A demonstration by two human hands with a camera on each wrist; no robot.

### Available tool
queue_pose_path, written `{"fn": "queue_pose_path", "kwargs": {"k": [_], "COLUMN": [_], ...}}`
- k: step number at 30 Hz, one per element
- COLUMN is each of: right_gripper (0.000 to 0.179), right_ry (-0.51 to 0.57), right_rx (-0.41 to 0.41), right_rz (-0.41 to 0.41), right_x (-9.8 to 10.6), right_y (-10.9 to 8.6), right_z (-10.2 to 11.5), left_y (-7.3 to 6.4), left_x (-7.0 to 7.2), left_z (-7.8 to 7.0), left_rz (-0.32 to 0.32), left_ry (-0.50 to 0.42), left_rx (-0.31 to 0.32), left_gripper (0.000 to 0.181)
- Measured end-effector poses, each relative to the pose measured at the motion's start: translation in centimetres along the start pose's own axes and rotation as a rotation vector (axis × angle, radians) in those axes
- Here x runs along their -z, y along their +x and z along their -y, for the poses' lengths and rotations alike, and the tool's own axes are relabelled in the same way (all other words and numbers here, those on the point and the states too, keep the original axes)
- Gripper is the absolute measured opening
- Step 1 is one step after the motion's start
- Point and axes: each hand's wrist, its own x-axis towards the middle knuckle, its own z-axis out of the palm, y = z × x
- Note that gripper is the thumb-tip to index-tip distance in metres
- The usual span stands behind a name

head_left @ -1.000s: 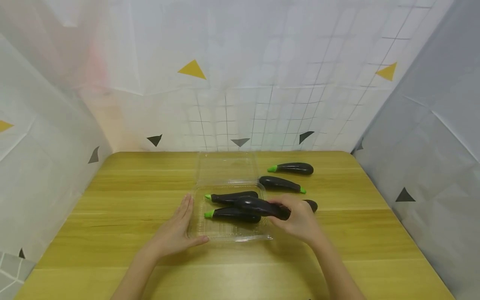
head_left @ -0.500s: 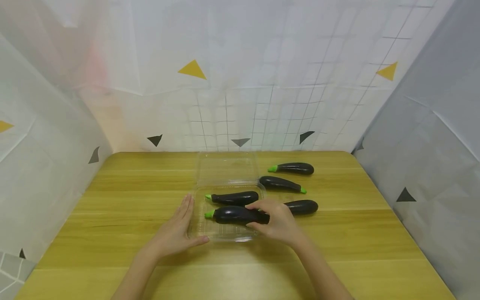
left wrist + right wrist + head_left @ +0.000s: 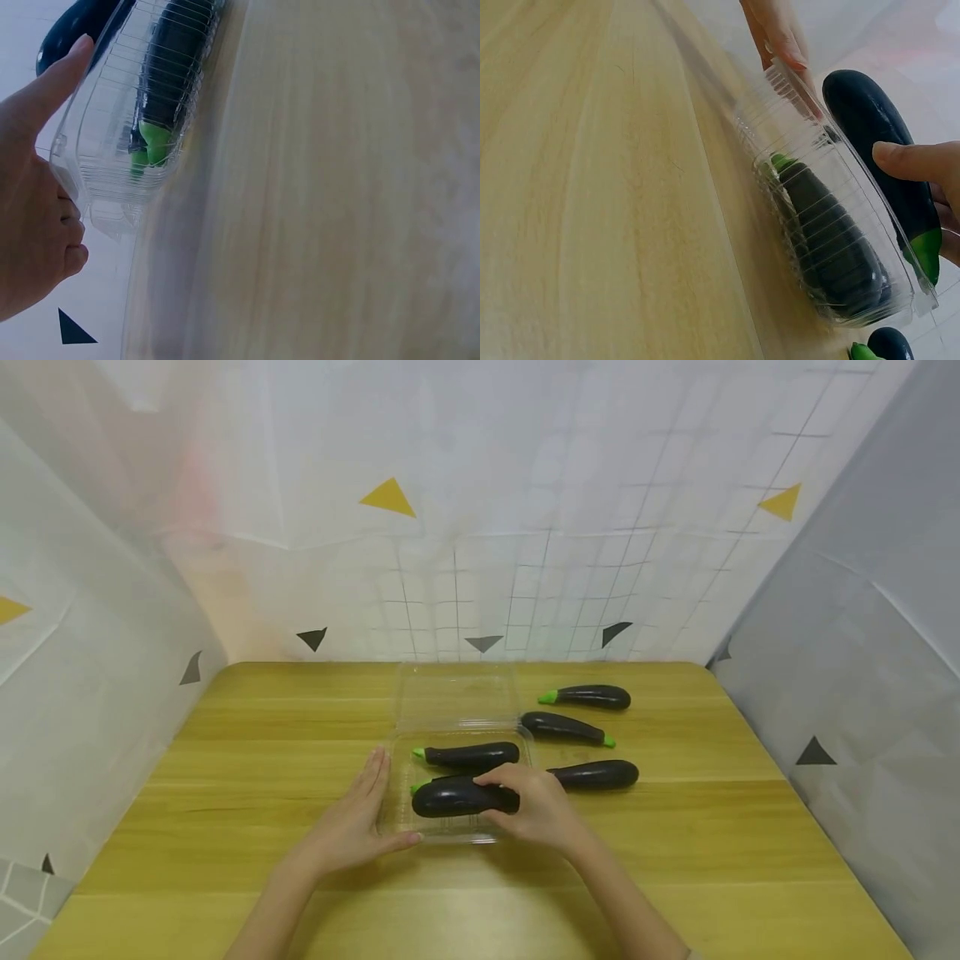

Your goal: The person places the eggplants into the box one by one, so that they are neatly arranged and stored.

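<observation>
In the head view my right hand [image 3: 536, 802] grips a dark eggplant [image 3: 446, 797] between thumb and fingers over the clear plastic container [image 3: 483, 839]. Seen from the right wrist, this eggplant [image 3: 870, 120] is above the container's rim, its green stem end near my hand. Inside lie two more eggplants: the rear one [image 3: 472, 755] is in plain sight, the front one mostly hidden under the held one. My left hand [image 3: 348, 818] rests against the container's left side, fingers straight and thumb at the front rim.
Three eggplants lie on the wooden table [image 3: 225, 760] to the right: one at the back [image 3: 596, 697], one beside the container's rear corner [image 3: 562, 727], one behind my right hand [image 3: 600, 774]. The container's clear lid [image 3: 457, 693] lies folded back. White sheeting [image 3: 480, 527] surrounds the table.
My right hand has carried the eggplant left and slightly toward the front, from the container's right edge to over the front eggplant inside. My left hand has stayed at the container.
</observation>
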Motion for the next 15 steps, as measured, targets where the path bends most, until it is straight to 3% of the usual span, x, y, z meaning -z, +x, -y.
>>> {"fn": "queue_pose_path", "kwargs": {"k": [15], "right_gripper": [0.043], "right_ry": [-0.009], "right_rx": [0.027], "right_rz": [0.009], "right_x": [-0.97], "right_y": [0.45], "right_z": [-0.50], "left_y": [-0.06], "left_x": [0.03], "left_z": [-0.15], "left_rz": [0.004], "left_ry": [-0.008], "left_rx": [0.005], "left_gripper": [0.120]}}
